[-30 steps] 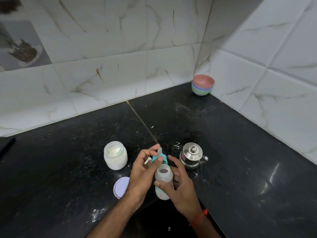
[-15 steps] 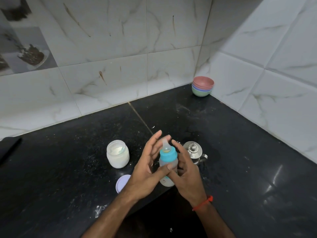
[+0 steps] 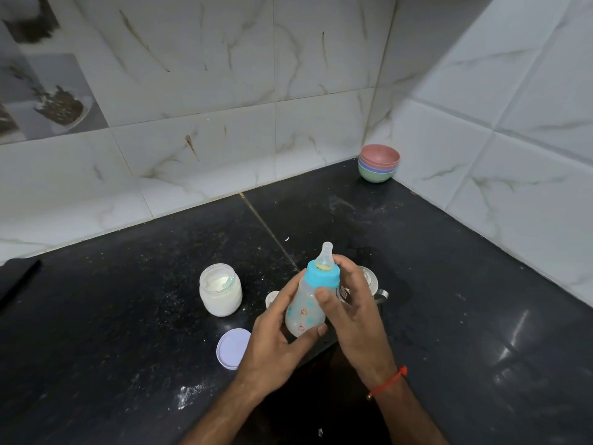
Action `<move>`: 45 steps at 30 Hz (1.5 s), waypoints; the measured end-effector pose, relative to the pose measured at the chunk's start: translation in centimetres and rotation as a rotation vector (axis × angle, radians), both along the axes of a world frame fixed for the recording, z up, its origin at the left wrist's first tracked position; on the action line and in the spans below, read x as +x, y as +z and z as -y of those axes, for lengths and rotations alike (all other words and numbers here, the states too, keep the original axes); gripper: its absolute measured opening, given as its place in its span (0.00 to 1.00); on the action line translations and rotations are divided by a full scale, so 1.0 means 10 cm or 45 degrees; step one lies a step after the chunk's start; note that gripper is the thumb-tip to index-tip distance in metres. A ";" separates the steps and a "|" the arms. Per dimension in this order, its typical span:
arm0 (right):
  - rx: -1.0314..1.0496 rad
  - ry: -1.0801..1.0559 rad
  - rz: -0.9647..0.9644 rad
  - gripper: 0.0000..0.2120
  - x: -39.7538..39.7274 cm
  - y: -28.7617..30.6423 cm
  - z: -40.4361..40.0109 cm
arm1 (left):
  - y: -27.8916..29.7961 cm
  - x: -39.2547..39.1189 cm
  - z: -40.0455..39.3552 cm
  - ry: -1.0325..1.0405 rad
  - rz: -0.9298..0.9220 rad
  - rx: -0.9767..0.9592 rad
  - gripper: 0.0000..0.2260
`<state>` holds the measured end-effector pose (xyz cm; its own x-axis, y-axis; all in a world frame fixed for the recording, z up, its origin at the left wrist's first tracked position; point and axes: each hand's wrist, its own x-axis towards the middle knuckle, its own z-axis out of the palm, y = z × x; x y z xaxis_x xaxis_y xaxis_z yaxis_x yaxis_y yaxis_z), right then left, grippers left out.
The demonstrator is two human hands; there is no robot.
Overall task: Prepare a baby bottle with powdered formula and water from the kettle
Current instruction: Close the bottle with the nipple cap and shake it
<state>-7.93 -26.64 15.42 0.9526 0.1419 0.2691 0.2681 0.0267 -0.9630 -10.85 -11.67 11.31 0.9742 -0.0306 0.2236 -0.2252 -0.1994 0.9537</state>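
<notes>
A small translucent baby bottle (image 3: pixel 303 308) with printed figures carries a blue screw collar (image 3: pixel 322 276) and a clear teat (image 3: pixel 325 255). It is held upright and slightly tilted above the black counter (image 3: pixel 128 316). My left hand (image 3: pixel 276 342) grips its lower body from the left. My right hand (image 3: pixel 349 303) wraps around the collar and upper body from the right. An open jar of white powdered formula (image 3: pixel 220 290) stands to the left. The steel kettle (image 3: pixel 372 285) is mostly hidden behind my right hand.
The jar's pale lid (image 3: pixel 232 348) lies flat near the counter's front edge. Stacked coloured bowls (image 3: pixel 378 162) sit in the far corner by the tiled walls. Spilled powder (image 3: pixel 189 393) dots the counter. A dark object (image 3: pixel 16 281) lies at the left edge.
The blue collar and teat, first held above the open bottle, now sit on its neck. Both hands have lifted the bottle higher, and my left hand has closed around its lower body.
</notes>
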 end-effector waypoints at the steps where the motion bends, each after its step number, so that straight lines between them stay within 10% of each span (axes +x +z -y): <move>1: -0.006 -0.013 0.003 0.27 0.02 0.04 0.03 | -0.01 0.00 -0.01 0.016 0.006 0.010 0.34; 37: 0.245 0.247 -0.128 0.32 0.03 0.16 0.10 | 0.10 -0.01 -0.02 0.105 0.041 0.097 0.36; 45: 0.324 -0.124 -0.047 0.11 -0.02 0.16 0.12 | 0.12 0.12 -0.30 0.292 -0.006 -0.015 0.34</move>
<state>-8.14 -27.83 17.04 0.9682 -0.0190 0.2494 0.2464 0.2452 -0.9377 -9.62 -8.66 12.53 0.9564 0.1946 0.2180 -0.1706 -0.2338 0.9572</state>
